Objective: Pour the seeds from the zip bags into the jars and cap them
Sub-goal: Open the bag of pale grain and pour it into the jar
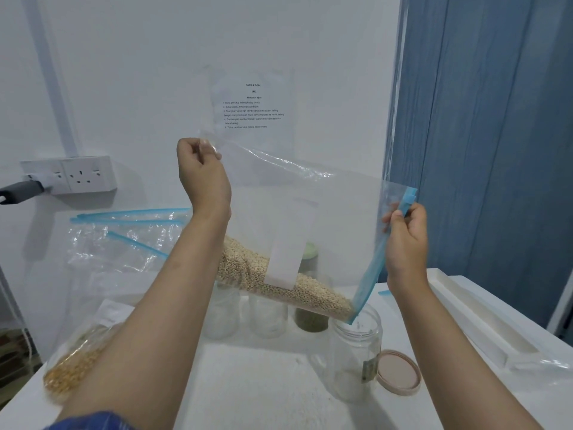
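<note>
I hold a clear zip bag point(335, 212) of pale beige seeds point(279, 283) tilted above the table. My left hand point(203, 175) pinches its raised bottom corner. My right hand point(406, 240) grips the blue zip edge. The bag's lower open corner dips into the mouth of an open clear jar point(355, 352) at the front right. The jar's pinkish-beige lid point(398, 372) lies flat beside it on the right. The seeds are heaped along the bag's low side, near the corner.
Behind the bag stand two clear jars point(223, 315) point(268, 315) and a capped jar of green seeds point(311, 318). A bag of yellow kernels point(71, 364) lies at the left under my forearm. Empty zip bags point(124, 240) lie at the back left. A white tray point(483, 318) is on the right.
</note>
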The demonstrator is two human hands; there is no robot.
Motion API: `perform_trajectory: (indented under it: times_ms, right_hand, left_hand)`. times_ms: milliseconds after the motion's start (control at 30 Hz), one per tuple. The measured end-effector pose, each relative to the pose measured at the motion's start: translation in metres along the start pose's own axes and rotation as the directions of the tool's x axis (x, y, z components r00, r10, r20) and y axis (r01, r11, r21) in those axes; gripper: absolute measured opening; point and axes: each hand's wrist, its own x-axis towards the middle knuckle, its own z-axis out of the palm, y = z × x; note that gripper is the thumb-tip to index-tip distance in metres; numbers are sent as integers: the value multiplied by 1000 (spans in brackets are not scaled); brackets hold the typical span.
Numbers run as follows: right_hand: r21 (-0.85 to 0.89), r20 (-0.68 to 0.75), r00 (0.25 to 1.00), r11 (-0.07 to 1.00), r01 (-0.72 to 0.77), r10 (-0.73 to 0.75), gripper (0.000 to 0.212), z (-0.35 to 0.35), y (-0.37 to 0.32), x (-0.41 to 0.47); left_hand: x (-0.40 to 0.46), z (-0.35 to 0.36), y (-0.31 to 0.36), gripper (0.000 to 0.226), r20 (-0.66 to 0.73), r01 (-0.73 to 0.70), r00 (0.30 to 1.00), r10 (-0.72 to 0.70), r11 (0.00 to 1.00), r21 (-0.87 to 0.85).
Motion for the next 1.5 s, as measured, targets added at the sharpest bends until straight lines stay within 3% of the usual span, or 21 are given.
perform_trajectory:
  times_ms: [567,1267,1500]
  right_hand:
    - [-1,-23,1000,1000,10,-10,27,-6,3,-2]
    - [2,-25,1000,1000,-11,11,18,-12,5,-2]
    - [4,-27,1000,1000,-6,6,24,-12,4,-2]
  left_hand:
    - [-2,7,2,21,20,-1,1000,1,1000,9]
    - [-6,12,2,22,24,-14,1000,13,1000,20]
    - [-6,13,4,24,19,-18,1000,18,1000,23]
